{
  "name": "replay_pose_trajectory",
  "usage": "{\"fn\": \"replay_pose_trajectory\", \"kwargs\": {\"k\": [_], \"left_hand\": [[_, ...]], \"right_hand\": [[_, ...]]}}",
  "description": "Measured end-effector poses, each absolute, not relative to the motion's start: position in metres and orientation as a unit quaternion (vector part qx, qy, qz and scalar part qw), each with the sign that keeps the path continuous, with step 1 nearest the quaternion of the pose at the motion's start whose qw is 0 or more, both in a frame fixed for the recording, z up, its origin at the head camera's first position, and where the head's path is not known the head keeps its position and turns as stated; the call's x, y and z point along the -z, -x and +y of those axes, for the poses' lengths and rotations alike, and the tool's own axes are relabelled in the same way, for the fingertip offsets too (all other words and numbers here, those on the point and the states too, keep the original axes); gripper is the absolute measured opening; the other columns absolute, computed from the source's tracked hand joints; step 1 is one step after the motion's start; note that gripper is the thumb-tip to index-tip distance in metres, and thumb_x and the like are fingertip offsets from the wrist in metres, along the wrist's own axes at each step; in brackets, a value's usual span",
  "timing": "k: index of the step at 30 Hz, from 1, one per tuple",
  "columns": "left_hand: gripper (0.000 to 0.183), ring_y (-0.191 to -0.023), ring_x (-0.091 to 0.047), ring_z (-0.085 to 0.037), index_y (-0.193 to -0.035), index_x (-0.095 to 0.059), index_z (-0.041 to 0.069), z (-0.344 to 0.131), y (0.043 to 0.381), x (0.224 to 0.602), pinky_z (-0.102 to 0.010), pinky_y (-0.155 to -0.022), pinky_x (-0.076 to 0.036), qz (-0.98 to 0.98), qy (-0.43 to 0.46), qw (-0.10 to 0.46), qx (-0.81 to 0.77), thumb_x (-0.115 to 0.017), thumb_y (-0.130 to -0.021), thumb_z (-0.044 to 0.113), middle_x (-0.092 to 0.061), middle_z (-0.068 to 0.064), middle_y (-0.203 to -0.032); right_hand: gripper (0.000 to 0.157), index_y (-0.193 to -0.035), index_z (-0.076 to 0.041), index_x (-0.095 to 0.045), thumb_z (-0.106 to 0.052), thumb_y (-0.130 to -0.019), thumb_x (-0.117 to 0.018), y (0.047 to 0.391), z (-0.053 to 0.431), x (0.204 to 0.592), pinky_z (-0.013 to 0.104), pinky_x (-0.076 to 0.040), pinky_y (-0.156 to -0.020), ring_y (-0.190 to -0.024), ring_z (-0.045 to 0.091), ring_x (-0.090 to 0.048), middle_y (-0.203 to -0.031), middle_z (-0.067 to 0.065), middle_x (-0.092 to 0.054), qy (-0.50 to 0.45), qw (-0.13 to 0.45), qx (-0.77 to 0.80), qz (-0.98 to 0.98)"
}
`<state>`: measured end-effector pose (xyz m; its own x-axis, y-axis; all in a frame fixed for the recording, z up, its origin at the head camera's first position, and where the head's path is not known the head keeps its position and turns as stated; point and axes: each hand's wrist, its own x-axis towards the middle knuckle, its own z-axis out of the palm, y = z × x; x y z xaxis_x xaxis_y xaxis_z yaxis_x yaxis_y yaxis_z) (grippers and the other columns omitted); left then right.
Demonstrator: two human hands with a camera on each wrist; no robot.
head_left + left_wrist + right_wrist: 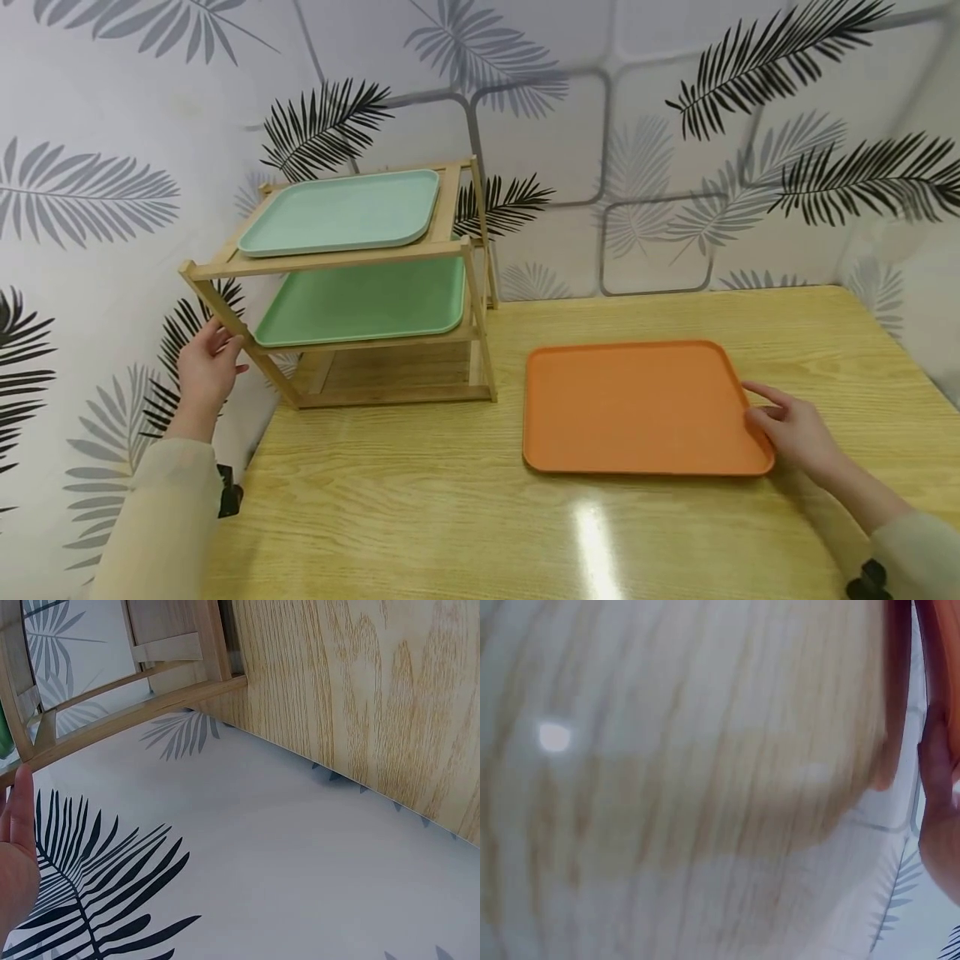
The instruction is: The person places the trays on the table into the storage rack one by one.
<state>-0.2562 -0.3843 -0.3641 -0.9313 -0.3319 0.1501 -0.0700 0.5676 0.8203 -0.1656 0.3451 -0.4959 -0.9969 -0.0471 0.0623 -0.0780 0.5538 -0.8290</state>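
A two-tier wooden rack [480,323] stands at the back left of the table. On its top tier lies a pale mint tray [341,212], and a green tray [367,300] lies on the tier below. My left hand [206,371] holds the rack's front left leg; in the left wrist view its fingers [24,806] touch the wood at the left edge. To the right of the rack is an orange tray [637,408]. My right hand [795,429] grips that tray by its right edge, near the front corner. Only part of this hand shows in the right wrist view.
The wood-grain table [420,492] extends in front of the rack and around the orange tray. A wall with a leaf pattern [540,167] rises behind the table and along its left side. Light glares off the table front.
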Motion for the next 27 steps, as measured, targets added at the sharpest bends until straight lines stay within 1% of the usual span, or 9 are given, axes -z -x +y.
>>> {"fn": "replay_pose_trajectory", "kwargs": {"k": [2, 5, 6, 7, 10, 14, 16, 21, 27], "left_hand": [[0.054, -0.126, -0.049, -0.035, -0.155, -0.026, 0.020, -0.385, 0.256, 0.365, -0.019, -0.067, -0.057, -0.873, -0.116, 0.146, 0.450, -0.045, -0.104, 0.018, -0.045, -0.018, -0.144], [0.054, -0.125, -0.049, -0.035, -0.155, -0.027, 0.019, -0.385, 0.256, 0.365, -0.020, -0.068, -0.057, -0.873, -0.116, 0.146, 0.450, -0.045, -0.104, 0.018, -0.045, -0.018, -0.144], [0.054, -0.125, -0.050, -0.035, -0.155, -0.027, 0.019, -0.385, 0.256, 0.365, -0.021, -0.068, -0.057, -0.873, -0.116, 0.146, 0.450, -0.045, -0.104, 0.017, -0.045, -0.018, -0.144], [0.054, -0.125, -0.050, -0.035, -0.155, -0.027, 0.019, -0.385, 0.256, 0.365, -0.020, -0.068, -0.057, -0.873, -0.117, 0.146, 0.451, -0.045, -0.104, 0.017, -0.045, -0.018, -0.144], [0.054, -0.125, -0.050, -0.035, -0.155, -0.027, 0.019, -0.385, 0.256, 0.366, -0.018, -0.066, -0.056, -0.872, -0.115, 0.147, 0.451, -0.046, -0.103, 0.016, -0.045, -0.018, -0.144], [0.054, -0.125, -0.049, -0.035, -0.155, -0.027, 0.019, -0.384, 0.256, 0.365, -0.016, -0.064, -0.055, -0.871, -0.114, 0.148, 0.454, -0.046, -0.103, 0.016, -0.044, -0.019, -0.144], [0.055, -0.125, -0.049, -0.035, -0.155, -0.027, 0.019, -0.383, 0.256, 0.365, -0.015, -0.063, -0.055, -0.870, -0.115, 0.148, 0.457, -0.046, -0.103, 0.016, -0.044, -0.019, -0.144], [0.055, -0.126, -0.049, -0.034, -0.155, -0.026, 0.022, -0.383, 0.256, 0.365, -0.020, -0.067, -0.057, -0.870, -0.116, 0.148, 0.457, -0.046, -0.104, 0.017, -0.045, -0.017, -0.144], [0.055, -0.126, -0.049, -0.035, -0.155, -0.026, 0.022, -0.384, 0.257, 0.366, -0.018, -0.065, -0.056, -0.870, -0.117, 0.150, 0.455, -0.046, -0.104, 0.017, -0.045, -0.018, -0.144]], "right_hand": [[0.051, -0.147, 0.004, -0.036, -0.009, -0.101, -0.053, 0.165, 0.347, 0.496, 0.022, -0.056, -0.064, -0.083, -0.004, -0.062, -0.103, 0.013, -0.071, -0.056, -0.012, -0.539, -0.840], [0.052, -0.151, -0.017, -0.036, -0.005, -0.102, -0.049, 0.161, 0.348, 0.496, 0.028, -0.059, -0.067, -0.089, 0.006, -0.067, -0.107, -0.006, -0.069, -0.087, -0.062, -0.653, -0.750], [0.053, -0.150, -0.024, -0.037, -0.003, -0.102, -0.047, 0.159, 0.347, 0.496, 0.030, -0.059, -0.068, -0.090, 0.009, -0.067, -0.107, -0.010, -0.069, -0.096, -0.077, -0.682, -0.721], [0.054, -0.149, -0.028, -0.037, -0.001, -0.102, -0.045, 0.157, 0.347, 0.496, 0.031, -0.059, -0.069, -0.092, 0.011, -0.068, -0.109, -0.009, -0.068, -0.106, -0.089, -0.704, -0.697], [0.055, -0.148, -0.030, -0.037, 0.001, -0.103, -0.041, 0.153, 0.346, 0.495, 0.034, -0.059, -0.071, -0.094, 0.015, -0.068, -0.110, -0.004, -0.068, -0.122, -0.111, -0.743, -0.649], [0.055, -0.147, -0.030, -0.039, 0.003, -0.103, -0.038, 0.146, 0.347, 0.495, 0.036, -0.059, -0.071, -0.094, 0.016, -0.067, -0.109, 0.000, -0.068, -0.132, -0.115, -0.763, -0.622], [0.055, -0.147, -0.031, -0.039, 0.004, -0.103, -0.036, 0.141, 0.348, 0.495, 0.036, -0.059, -0.072, -0.095, 0.017, -0.067, -0.109, 0.001, -0.067, -0.134, -0.121, -0.770, -0.612], [0.055, -0.146, -0.033, -0.040, 0.002, -0.105, -0.033, 0.128, 0.348, 0.490, 0.038, -0.059, -0.074, -0.098, 0.019, -0.067, -0.113, 0.002, -0.065, -0.127, -0.148, -0.792, -0.579], [0.057, -0.148, -0.032, -0.039, 0.004, -0.105, -0.026, 0.116, 0.339, 0.484, 0.038, -0.058, -0.077, -0.102, 0.023, -0.066, -0.119, 0.006, -0.064, -0.156, -0.191, -0.824, -0.510]]}}
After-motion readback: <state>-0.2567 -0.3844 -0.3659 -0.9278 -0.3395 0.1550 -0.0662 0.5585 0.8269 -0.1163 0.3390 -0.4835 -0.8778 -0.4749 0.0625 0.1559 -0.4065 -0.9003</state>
